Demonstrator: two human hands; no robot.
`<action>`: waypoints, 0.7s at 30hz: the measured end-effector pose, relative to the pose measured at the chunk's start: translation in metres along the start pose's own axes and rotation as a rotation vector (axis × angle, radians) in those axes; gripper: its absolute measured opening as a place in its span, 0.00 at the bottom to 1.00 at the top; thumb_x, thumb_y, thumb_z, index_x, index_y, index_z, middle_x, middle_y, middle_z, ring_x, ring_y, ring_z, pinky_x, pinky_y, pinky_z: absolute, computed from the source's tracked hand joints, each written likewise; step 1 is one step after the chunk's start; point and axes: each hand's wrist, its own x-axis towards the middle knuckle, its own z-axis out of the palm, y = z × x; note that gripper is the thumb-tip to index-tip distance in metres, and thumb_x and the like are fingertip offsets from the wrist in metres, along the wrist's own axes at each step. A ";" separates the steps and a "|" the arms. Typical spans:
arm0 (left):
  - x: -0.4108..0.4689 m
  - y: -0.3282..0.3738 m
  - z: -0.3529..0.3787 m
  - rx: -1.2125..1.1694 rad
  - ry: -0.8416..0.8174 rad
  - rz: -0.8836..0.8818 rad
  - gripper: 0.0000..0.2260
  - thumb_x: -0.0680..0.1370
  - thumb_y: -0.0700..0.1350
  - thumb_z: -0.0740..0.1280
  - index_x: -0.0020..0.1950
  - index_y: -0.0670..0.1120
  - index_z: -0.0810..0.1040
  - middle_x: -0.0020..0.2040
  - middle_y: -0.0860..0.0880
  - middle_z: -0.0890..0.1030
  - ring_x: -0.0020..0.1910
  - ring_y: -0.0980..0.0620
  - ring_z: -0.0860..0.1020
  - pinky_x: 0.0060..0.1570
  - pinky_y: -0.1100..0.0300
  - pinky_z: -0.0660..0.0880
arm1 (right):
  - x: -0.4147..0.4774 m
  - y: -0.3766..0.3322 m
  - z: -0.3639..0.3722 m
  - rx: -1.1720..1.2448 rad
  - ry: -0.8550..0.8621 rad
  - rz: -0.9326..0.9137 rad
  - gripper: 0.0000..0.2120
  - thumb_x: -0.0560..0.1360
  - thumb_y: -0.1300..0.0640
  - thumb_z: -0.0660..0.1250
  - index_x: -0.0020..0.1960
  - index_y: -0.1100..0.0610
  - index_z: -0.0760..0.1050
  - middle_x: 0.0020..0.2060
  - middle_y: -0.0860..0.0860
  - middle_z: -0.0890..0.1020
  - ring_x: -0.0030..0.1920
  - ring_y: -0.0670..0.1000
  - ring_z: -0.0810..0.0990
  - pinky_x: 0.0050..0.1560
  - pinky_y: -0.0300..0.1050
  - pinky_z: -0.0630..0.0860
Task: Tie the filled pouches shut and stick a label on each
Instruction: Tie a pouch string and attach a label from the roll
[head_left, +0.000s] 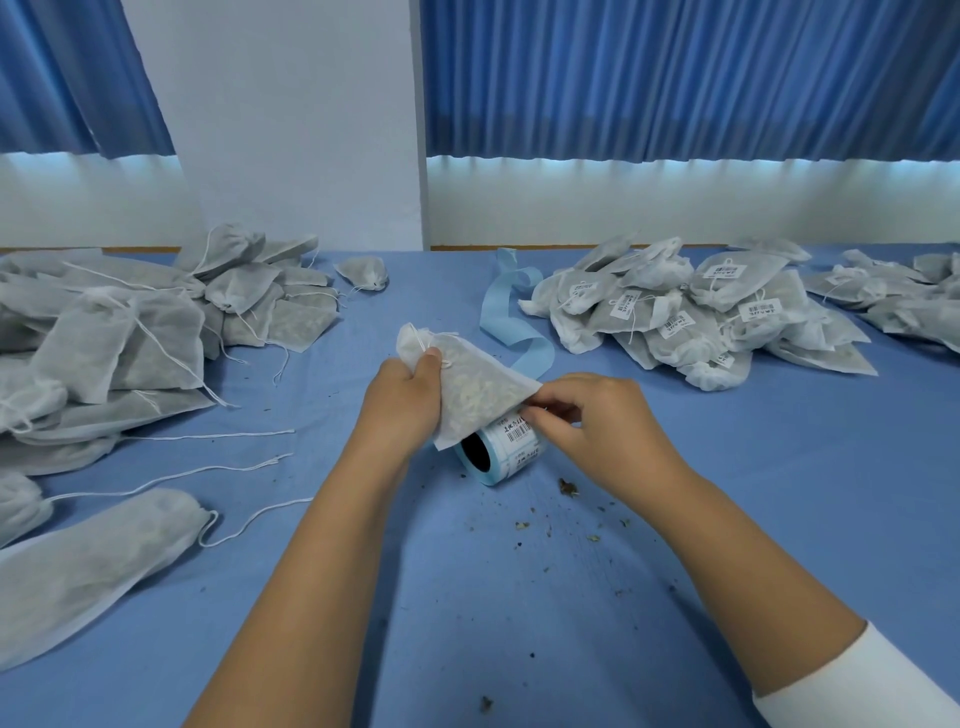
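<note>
We are counting one label roll (519, 457), one pouch (478, 389) above it, one lone pouch (362, 271) farther back, one blue backing strip (506, 312), and three heaps too jumbled for tallying: unlabelled heap (130, 332), labelled heap (675, 317), far-right heap (893, 296).

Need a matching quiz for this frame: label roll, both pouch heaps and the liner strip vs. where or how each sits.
1. label roll
2. labelled pouches
3. unlabelled pouches
4. blue liner strip

A. heaped at right, barcode stickers on
B. heaped at left, no stickers showing
C. on its side at centre, core facing the camera
D. loose, curling away behind the hands

Pairs: 1-C, 2-A, 3-B, 4-D
</note>
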 end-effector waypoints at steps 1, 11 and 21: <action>0.000 0.000 0.000 0.000 0.001 0.000 0.21 0.84 0.55 0.56 0.62 0.39 0.74 0.52 0.46 0.77 0.48 0.48 0.73 0.37 0.58 0.64 | 0.000 0.000 0.000 0.003 0.003 -0.001 0.06 0.75 0.58 0.71 0.51 0.53 0.85 0.41 0.46 0.84 0.40 0.40 0.78 0.47 0.33 0.74; 0.000 0.000 0.000 0.008 0.005 -0.015 0.21 0.84 0.55 0.56 0.63 0.39 0.74 0.53 0.47 0.75 0.49 0.48 0.73 0.38 0.58 0.64 | -0.002 -0.005 0.000 -0.090 0.009 -0.053 0.05 0.77 0.57 0.68 0.50 0.56 0.82 0.43 0.47 0.81 0.42 0.44 0.77 0.48 0.44 0.76; 0.000 -0.004 0.000 -0.021 -0.050 -0.072 0.18 0.84 0.54 0.57 0.57 0.40 0.75 0.45 0.48 0.74 0.40 0.51 0.72 0.35 0.57 0.65 | -0.004 -0.009 -0.003 0.097 0.007 0.066 0.04 0.79 0.56 0.53 0.46 0.51 0.62 0.30 0.53 0.72 0.29 0.48 0.67 0.32 0.53 0.67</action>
